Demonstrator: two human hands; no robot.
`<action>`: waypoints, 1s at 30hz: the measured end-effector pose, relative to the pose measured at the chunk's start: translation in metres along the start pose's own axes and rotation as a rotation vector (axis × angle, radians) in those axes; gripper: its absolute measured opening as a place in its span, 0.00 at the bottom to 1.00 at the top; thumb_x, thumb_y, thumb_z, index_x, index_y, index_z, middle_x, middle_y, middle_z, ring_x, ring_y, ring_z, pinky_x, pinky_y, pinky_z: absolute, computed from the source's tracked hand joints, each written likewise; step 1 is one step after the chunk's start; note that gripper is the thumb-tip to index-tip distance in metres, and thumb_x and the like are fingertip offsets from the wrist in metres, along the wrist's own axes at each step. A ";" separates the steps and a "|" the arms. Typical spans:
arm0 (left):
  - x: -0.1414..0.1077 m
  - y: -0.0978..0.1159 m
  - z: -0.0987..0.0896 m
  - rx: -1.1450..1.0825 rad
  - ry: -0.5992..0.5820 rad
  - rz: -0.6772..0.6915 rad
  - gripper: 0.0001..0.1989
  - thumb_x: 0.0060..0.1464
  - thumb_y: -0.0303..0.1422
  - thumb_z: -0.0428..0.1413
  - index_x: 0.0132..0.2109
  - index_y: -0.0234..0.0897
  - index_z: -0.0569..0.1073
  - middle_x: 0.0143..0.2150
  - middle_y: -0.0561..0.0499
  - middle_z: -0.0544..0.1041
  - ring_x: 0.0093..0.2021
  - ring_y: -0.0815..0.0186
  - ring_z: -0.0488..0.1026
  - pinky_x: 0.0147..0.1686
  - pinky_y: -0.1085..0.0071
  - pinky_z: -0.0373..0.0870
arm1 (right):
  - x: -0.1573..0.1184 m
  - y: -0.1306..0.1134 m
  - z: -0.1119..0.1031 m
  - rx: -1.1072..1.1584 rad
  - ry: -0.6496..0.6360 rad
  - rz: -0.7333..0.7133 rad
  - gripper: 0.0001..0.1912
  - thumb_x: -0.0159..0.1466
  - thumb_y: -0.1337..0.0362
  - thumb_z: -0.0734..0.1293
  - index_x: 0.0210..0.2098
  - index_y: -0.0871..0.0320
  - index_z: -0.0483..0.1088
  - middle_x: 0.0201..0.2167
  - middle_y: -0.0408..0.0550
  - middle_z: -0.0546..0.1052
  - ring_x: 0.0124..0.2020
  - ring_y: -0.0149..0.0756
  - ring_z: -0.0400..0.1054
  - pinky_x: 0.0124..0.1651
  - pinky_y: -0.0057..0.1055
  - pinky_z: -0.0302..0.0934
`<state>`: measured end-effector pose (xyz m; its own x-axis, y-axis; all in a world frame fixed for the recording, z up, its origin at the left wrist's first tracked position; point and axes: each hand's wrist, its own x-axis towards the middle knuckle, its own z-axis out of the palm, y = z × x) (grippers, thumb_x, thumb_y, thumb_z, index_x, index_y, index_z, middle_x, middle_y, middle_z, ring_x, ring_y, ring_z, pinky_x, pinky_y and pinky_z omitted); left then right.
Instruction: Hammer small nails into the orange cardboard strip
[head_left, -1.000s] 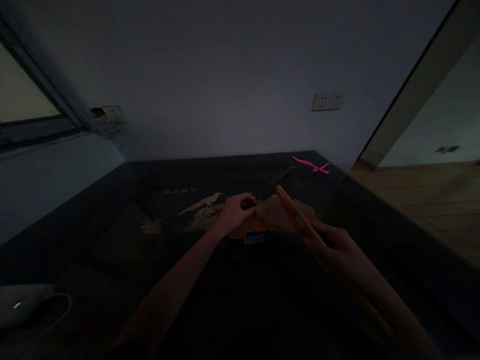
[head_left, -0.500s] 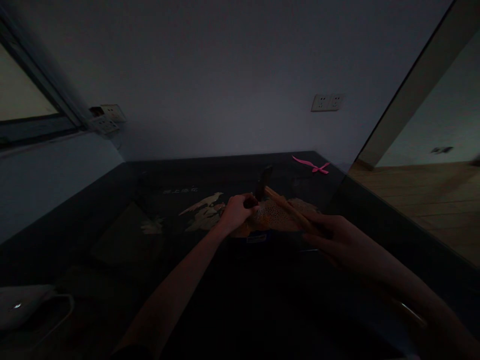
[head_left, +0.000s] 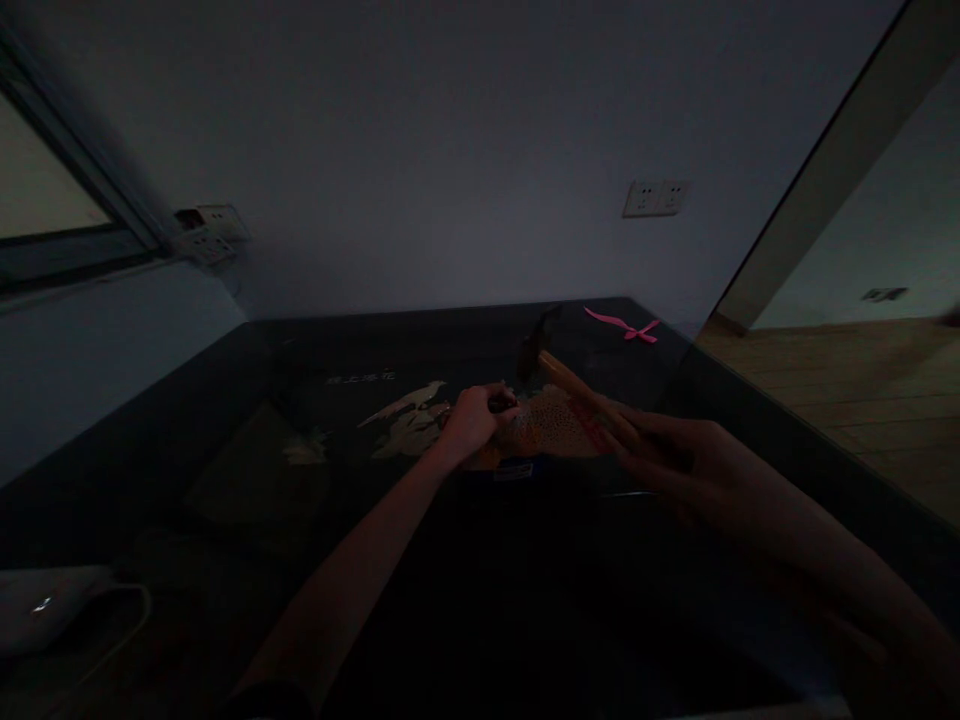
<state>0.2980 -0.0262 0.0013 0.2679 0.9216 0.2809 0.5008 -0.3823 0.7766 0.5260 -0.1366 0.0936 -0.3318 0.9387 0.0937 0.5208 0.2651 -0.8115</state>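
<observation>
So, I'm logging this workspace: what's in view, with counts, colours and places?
hammer: one, dark head, brown handle, centre right
spotted item: one, orange and tan, centre
label: one, blue, below spotted item
bird decoration: one, pale, centre left
writing: one line, pale, above bird decoration
tabletop: one, black, centre
ribbon: one, pink, tabletop's far right corner
device with cable: one, white, left edge
sockets: two groups, whitish, left and right
back wall: one, greyish, back
window: one, dark-framed, upper left
floor: one, brown, right
left hand: one, bare, at spotted item
right hand: one, bare, gripping hammer
</observation>
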 end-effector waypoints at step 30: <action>0.001 -0.002 -0.001 0.040 0.001 -0.004 0.05 0.48 0.30 0.58 0.35 0.35 0.75 0.35 0.49 0.79 0.35 0.64 0.74 0.38 0.70 0.69 | 0.002 0.009 0.007 -0.067 -0.022 0.088 0.12 0.52 0.63 0.66 0.35 0.58 0.76 0.28 0.44 0.76 0.26 0.35 0.67 0.27 0.28 0.60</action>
<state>0.2963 -0.0244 0.0008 0.2649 0.9232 0.2784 0.5347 -0.3809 0.7544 0.5247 -0.1338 0.0829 -0.2995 0.9540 0.0100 0.5997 0.1964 -0.7758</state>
